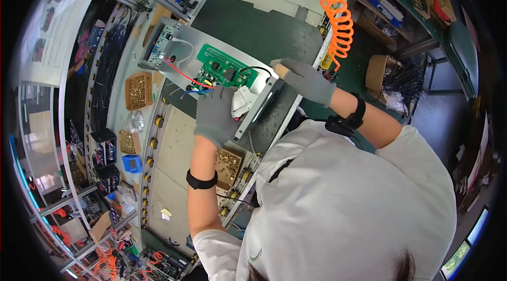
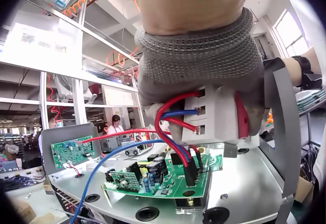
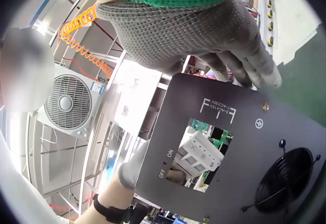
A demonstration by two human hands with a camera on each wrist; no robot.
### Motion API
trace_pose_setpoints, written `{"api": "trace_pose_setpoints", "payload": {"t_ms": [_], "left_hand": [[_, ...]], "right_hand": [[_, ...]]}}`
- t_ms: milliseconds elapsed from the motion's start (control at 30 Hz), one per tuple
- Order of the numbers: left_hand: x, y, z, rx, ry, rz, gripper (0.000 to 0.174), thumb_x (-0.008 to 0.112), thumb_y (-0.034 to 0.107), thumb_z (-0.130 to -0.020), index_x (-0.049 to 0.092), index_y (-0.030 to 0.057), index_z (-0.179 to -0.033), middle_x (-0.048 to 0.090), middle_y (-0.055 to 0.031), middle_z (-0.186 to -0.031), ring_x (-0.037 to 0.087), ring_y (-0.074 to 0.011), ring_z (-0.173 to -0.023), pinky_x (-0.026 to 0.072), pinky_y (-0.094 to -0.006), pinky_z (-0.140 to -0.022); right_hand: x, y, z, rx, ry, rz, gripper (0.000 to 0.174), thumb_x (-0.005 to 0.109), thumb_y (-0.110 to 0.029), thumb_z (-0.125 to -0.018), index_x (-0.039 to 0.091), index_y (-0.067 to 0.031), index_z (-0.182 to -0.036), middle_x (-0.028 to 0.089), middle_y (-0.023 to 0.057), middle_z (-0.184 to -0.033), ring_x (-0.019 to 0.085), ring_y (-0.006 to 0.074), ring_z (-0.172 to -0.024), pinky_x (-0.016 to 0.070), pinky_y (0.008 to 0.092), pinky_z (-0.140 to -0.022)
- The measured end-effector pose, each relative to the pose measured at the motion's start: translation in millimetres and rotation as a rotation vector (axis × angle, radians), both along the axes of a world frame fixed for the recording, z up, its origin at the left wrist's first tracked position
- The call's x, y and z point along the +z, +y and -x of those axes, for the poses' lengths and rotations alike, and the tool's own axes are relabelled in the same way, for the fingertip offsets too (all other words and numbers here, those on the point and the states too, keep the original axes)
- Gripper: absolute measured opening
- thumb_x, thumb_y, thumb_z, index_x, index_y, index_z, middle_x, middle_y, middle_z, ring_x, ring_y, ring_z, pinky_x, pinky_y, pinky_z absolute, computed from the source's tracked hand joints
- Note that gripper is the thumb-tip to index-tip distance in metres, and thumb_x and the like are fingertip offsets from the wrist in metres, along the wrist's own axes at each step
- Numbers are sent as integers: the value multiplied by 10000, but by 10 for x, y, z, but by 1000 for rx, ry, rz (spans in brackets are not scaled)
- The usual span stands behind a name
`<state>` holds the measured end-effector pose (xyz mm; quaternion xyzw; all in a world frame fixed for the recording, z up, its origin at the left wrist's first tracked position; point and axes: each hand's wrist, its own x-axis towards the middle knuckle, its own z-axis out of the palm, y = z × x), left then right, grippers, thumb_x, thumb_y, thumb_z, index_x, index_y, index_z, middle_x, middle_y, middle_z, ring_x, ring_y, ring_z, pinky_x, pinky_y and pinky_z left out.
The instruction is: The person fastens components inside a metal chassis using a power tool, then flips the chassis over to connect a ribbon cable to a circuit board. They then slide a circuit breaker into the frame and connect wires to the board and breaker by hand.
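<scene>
My gloved left hand (image 1: 215,115) grips a white circuit breaker (image 2: 216,114) with a red lever, just inside the grey front panel (image 1: 259,109) of a metal chassis. Red and blue wires run from the breaker's terminals toward the green circuit board (image 1: 227,67). Through the panel's rectangular cutout, marked ON and OFF, the breaker shows in the right wrist view. My gloved right hand (image 3: 193,35) is at the panel's upper edge, its fingers extended past that edge with no small part in them. Part of the left fingers is hidden behind the breaker.
A smaller circuit board (image 1: 163,43) is fixed at the chassis's far end. Boxes of brass-coloured hardware (image 1: 138,91) stand beyond the roller line, another box (image 1: 228,167) near my left forearm. An orange coiled hose (image 1: 338,22) hangs at the right.
</scene>
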<state>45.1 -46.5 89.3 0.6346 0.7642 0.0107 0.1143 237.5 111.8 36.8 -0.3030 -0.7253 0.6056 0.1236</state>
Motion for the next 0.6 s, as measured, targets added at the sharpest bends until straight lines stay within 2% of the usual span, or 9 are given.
{"api": "trace_pose_setpoints", "payload": {"t_ms": [33, 67, 167, 267, 433, 600], "left_hand": [[-69, -17, 22, -74, 32, -84, 593, 767, 326, -622, 546, 100, -1124, 542, -83, -983, 568, -259, -915, 389, -380, -766], [-103, -20, 19, -76, 32, -73, 593, 767, 326, -622, 546, 100, -1124, 542, -83, -983, 568, -259, -915, 389, -380, -766], [-233, -15, 42, -107, -42, -280, 569, 763, 293, -611, 546, 106, -1103, 530, -89, -952, 551, -281, -885, 379, -385, -740], [-350, -8, 25, -71, -102, -347, 571, 762, 275, -609, 541, 97, -1105, 527, -99, -952, 547, -298, -882, 386, -381, -731], [-433, -27, 68, -41, -161, -344, 547, 753, 192, -596, 545, 113, -1096, 549, -111, -991, 552, -321, -922, 428, -408, -786], [-459, -33, 79, -54, -213, -397, 527, 757, 202, -602, 557, 107, -1080, 561, -110, -973, 553, -324, -927, 431, -406, -791]], "right_hand": [[26, -46, -2, -14, -2, -66, 515, 400, -439, -947, 555, -1, -1169, 611, 219, -1054, 584, 343, -1008, 434, 378, -877], [4, -88, 16, -17, -2, -55, 515, 400, -439, -947, 555, -1, -1169, 611, 219, -1054, 584, 343, -1008, 434, 378, -877], [-100, -242, 122, -132, 55, -160, 474, 293, -383, -983, 572, -7, -1055, 595, 246, -1000, 562, 411, -951, 443, 408, -834], [-206, -357, 205, -244, 155, -166, 498, 274, -406, -987, 572, -15, -1063, 601, 232, -995, 568, 409, -947, 444, 411, -834], [-178, -320, 209, -197, 129, -152, 521, 249, -432, -988, 574, -31, -1061, 602, 223, -995, 568, 400, -957, 443, 409, -841], [-191, -363, 204, -214, 98, -150, 536, 229, -447, -988, 575, -43, -1058, 598, 212, -1003, 567, 389, -960, 442, 404, -846]]}}
